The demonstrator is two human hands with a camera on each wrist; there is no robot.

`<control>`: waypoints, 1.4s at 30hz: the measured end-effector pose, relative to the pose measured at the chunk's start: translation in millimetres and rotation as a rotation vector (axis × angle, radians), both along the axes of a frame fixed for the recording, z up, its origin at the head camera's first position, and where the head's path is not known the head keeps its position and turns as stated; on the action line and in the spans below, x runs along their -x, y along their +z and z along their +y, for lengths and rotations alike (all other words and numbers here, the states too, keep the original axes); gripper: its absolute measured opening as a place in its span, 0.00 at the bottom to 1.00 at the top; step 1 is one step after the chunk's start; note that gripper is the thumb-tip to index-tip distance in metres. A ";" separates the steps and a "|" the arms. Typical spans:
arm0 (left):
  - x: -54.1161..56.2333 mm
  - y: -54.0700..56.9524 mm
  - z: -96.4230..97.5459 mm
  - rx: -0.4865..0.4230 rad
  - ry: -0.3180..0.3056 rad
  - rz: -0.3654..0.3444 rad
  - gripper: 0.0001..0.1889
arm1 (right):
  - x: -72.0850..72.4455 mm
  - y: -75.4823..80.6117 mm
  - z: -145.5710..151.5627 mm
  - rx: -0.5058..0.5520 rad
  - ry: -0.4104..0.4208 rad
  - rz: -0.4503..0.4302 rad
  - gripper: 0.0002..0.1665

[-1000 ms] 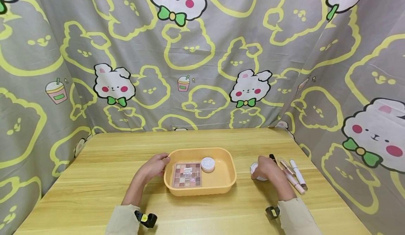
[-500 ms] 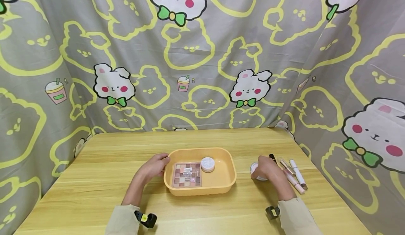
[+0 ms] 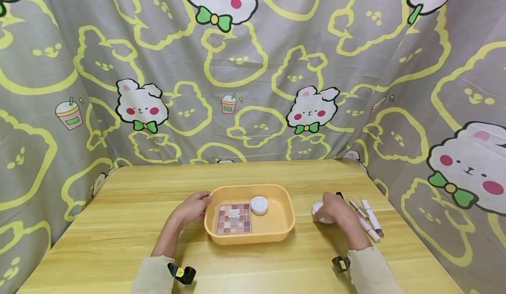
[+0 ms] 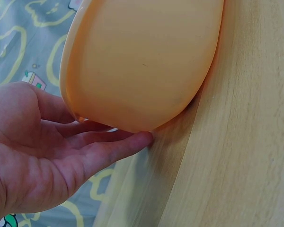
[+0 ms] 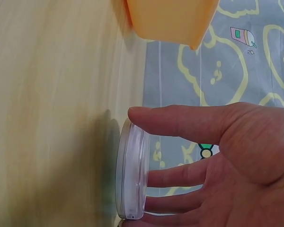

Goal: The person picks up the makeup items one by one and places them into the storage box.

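Note:
At the table's middle stands a yellow-orange plastic tray (image 3: 272,237), holding an eyeshadow palette (image 3: 234,219) and a round white marbled compact (image 3: 259,205). My left hand (image 3: 192,208) touches the tray's left end; in the left wrist view its extended fingers and thumb lie against the outer wall. To the right of the tray my right hand (image 3: 334,208) holds a round clear-sided compact (image 5: 132,171) by its edge, thumb on one side and fingers on the other. The compact lies flat, close above or on the table; which one, I cannot tell.
Several slim makeup sticks lie beside my right hand: a white one with a brown end (image 3: 372,217), a gold one (image 3: 358,209), a pink one (image 3: 370,228) and a black tip (image 3: 339,195). A patterned curtain (image 3: 253,74) surrounds the wooden table (image 3: 130,210).
The right hand and the clear-sided compact have shifted very slightly away from me. The left hand and tray look unchanged apart from a tiny shift of the view.

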State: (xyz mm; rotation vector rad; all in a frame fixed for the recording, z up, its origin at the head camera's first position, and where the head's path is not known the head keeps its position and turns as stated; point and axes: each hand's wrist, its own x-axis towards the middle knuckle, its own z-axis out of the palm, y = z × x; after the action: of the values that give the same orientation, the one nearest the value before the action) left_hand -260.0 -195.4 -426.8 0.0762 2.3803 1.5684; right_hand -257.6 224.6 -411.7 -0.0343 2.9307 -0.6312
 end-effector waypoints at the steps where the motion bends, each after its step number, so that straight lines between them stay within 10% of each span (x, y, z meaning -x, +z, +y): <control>1: 0.1 0.0 -0.1 0.001 -0.003 0.001 0.22 | -0.1 0.2 -0.3 -0.001 -0.001 0.008 0.28; 42: -0.9 0.8 0.0 -0.014 -0.011 -0.006 0.23 | -7.4 25.1 -18.8 0.042 -0.031 0.061 0.47</control>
State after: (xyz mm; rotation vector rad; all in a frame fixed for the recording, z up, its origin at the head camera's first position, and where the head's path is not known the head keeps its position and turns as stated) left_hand -259.1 -195.3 -426.0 0.0870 2.3608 1.5781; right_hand -250.1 205.8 -386.5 -0.0130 2.9821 -0.7086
